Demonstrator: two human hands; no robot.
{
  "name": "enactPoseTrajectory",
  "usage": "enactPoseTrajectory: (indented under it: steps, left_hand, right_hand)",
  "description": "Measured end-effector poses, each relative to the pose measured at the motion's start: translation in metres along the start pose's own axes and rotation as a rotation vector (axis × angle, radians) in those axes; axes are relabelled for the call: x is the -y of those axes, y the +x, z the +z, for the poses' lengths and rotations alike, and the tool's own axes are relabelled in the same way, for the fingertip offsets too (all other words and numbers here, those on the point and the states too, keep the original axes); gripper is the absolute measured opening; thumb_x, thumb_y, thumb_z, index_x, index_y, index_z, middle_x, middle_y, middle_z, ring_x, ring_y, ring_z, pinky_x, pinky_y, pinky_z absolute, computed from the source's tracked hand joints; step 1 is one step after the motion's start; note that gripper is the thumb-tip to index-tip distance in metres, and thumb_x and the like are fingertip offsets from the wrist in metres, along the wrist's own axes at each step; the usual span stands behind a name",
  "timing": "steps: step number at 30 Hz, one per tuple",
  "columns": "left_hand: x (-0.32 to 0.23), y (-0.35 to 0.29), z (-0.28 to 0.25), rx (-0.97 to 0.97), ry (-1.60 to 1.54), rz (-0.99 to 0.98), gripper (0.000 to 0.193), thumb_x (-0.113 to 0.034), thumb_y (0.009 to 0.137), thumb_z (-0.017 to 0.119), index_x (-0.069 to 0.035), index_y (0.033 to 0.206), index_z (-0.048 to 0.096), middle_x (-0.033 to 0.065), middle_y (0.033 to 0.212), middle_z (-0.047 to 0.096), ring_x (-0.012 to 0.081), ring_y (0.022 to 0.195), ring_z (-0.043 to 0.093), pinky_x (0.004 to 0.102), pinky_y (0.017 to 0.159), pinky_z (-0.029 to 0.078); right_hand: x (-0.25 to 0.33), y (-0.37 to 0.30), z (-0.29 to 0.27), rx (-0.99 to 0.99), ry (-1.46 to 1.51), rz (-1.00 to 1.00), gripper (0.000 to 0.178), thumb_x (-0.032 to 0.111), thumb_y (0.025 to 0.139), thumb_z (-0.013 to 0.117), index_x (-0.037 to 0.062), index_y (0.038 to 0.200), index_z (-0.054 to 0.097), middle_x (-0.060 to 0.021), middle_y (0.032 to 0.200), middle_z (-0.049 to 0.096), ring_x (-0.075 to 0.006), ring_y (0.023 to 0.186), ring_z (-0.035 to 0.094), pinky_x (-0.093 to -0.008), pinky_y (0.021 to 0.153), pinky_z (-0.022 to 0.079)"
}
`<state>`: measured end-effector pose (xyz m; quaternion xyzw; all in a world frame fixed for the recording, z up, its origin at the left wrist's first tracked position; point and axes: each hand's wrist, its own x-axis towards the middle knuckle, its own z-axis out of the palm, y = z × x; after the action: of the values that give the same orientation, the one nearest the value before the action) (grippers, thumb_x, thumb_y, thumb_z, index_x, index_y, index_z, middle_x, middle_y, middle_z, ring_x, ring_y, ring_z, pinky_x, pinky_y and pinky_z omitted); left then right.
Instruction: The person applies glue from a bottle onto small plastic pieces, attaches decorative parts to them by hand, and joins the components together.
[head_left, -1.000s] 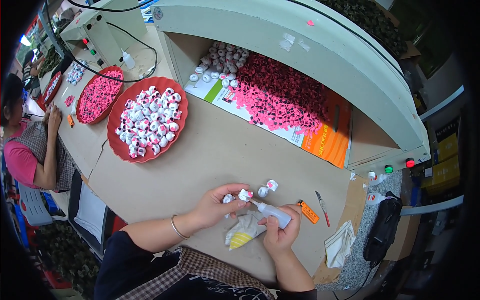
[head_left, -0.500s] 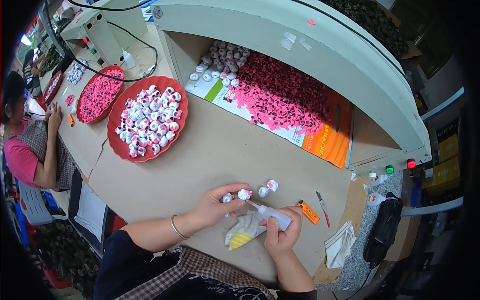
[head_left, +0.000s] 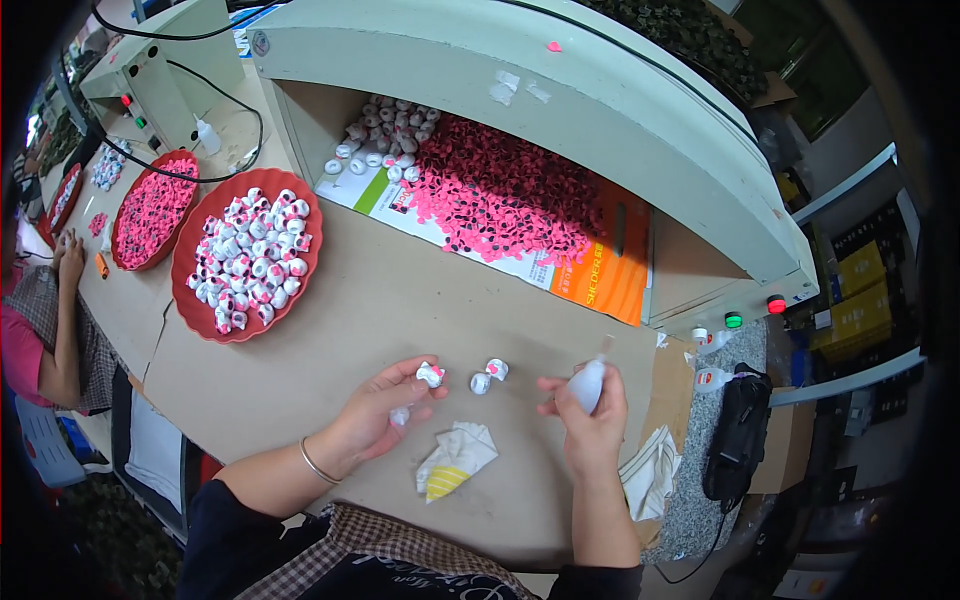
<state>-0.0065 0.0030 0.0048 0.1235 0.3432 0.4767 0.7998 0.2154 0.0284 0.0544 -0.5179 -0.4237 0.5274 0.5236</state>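
My left hand (head_left: 372, 408) holds a small white rounded piece with a pink patch (head_left: 431, 375) at its fingertips. A second white piece (head_left: 400, 416) sits lower in the same hand, against the fingers. On the table just right of that hand, two similar pieces lie touching or nearly so: a white one (head_left: 480, 383) and a pink-marked one (head_left: 497, 369). Well apart to the right, my right hand (head_left: 594, 425) is closed around a translucent squeeze bottle (head_left: 587, 386), its thin nozzle pointing up. A folded white cloth with yellow stripes (head_left: 457, 460) lies between my forearms.
A red scalloped tray (head_left: 312, 255) of white-and-pink pieces stands at left, beside a red basket (head_left: 118, 245) of pink bits. Ahead, a pale arched cabinet (head_left: 420, 75) shelters white pieces and a pink heap (head_left: 500, 200). A white rag (head_left: 650, 470) lies right. A co-worker sits far left.
The bottle has come away from the piece in my left hand; my right hand has moved right and tipped its nozzle upward. The lighter and knife are no longer visible. The view has shifted.
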Motion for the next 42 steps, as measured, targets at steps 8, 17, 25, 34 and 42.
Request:
enactPoseTrajectory:
  steps: [8,17,25,34,42]
  left_hand:
    - [0.0,0.0,-0.006,0.022,0.016,0.011,0.033,-0.012,0.081,0.054,-0.009,0.113,0.046,0.0005,0.103,0.053,0.0098,0.092,0.052,0.0204,0.067,0.043]
    - [0.001,-0.002,0.003,0.037,0.247,0.07,0.034,-0.007,0.081,0.053,-0.006,0.114,0.044,0.0047,0.102,0.054,0.0124,0.091,0.054,0.0233,0.068,0.045]
    - [0.009,-0.006,0.006,0.107,0.513,0.201,0.032,-0.004,0.083,0.05,-0.003,0.114,0.045,0.0051,0.099,0.055,0.0114,0.088,0.054,0.0245,0.07,0.047]
    - [0.016,-0.005,0.005,0.192,0.973,0.538,0.035,0.0,0.076,0.057,-0.002,0.11,0.051,0.0085,0.1,0.054,0.012,0.085,0.054,0.0233,0.073,0.045]
    - [0.012,-0.007,0.004,0.194,0.766,0.306,0.033,-0.003,0.079,0.055,-0.004,0.112,0.051,0.0053,0.098,0.055,0.009,0.082,0.053,0.0215,0.069,0.045]
  right_hand:
    - [-0.041,0.126,0.02,-0.111,-0.932,-0.359,0.017,0.011,0.076,0.056,-0.0001,0.088,0.052,-0.0137,0.087,0.052,-0.0275,0.068,0.058,-0.0345,0.064,0.046]
    - [-0.034,0.118,0.008,0.071,-1.205,-0.468,0.018,0.009,0.075,0.057,-0.001,0.089,0.052,-0.0138,0.087,0.055,-0.0303,0.073,0.055,-0.0361,0.062,0.045]
    - [-0.003,-0.011,0.02,0.155,-0.102,0.209,0.008,0.003,0.077,0.058,-0.0001,0.081,0.052,-0.0065,0.074,0.055,-0.0097,0.058,0.054,-0.0216,0.047,0.044]
    - [-0.035,-0.037,0.038,0.33,-0.052,0.224,0.009,-0.001,0.078,0.055,0.0002,0.085,0.05,-0.007,0.071,0.055,-0.0103,0.056,0.053,-0.0219,0.047,0.044]
    - [-0.04,-0.034,0.039,0.252,-0.091,0.259,0.013,0.001,0.076,0.059,0.0008,0.086,0.051,-0.0047,0.073,0.055,-0.0084,0.06,0.052,-0.0203,0.049,0.043]
